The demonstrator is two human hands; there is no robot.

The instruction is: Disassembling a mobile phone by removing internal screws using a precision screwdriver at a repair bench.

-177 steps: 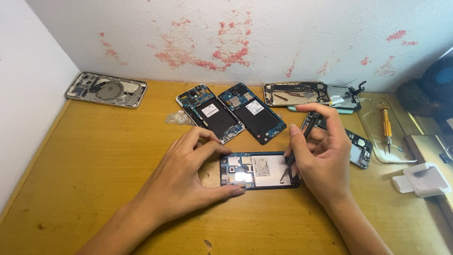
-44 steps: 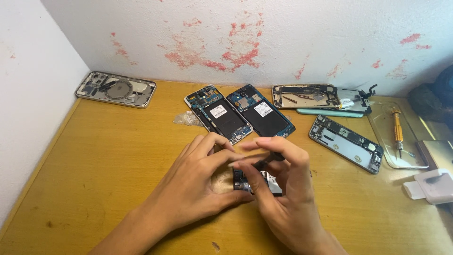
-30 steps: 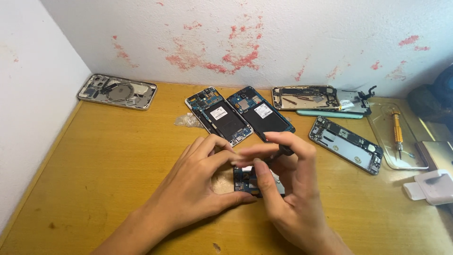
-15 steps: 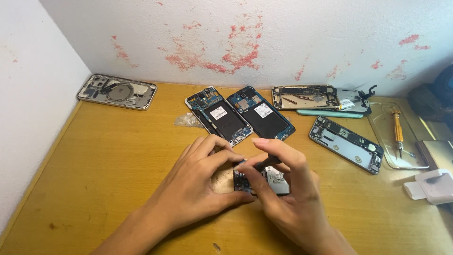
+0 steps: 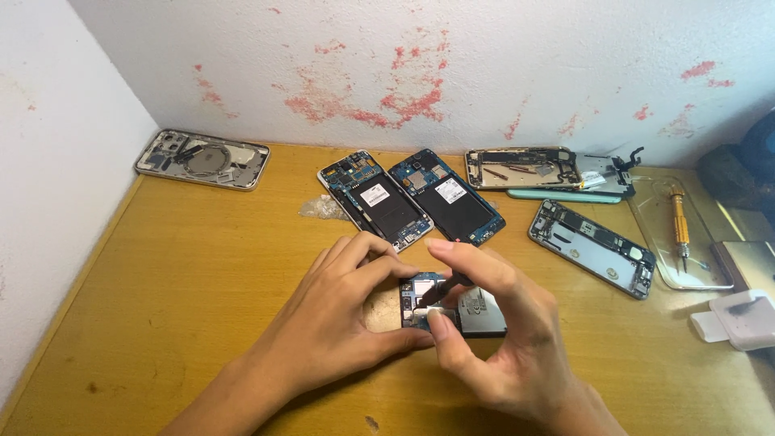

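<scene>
Head view: an opened phone (image 5: 456, 305) is lying on the wooden bench (image 5: 161, 291), nearest the camera, in front of two opened phones (image 5: 412, 198) by the wall. The left hand (image 5: 339, 323) is bracing the opened phone's left end, fingers curled on it. The right hand (image 5: 492, 331) is pinching a thin dark tool (image 5: 444, 288) against its board. It looks light, stiff and fragile; best held by the frame edges. Right of it, a clear tray (image 5: 678, 242) is holding a yellow screwdriver (image 5: 680, 226).
</scene>
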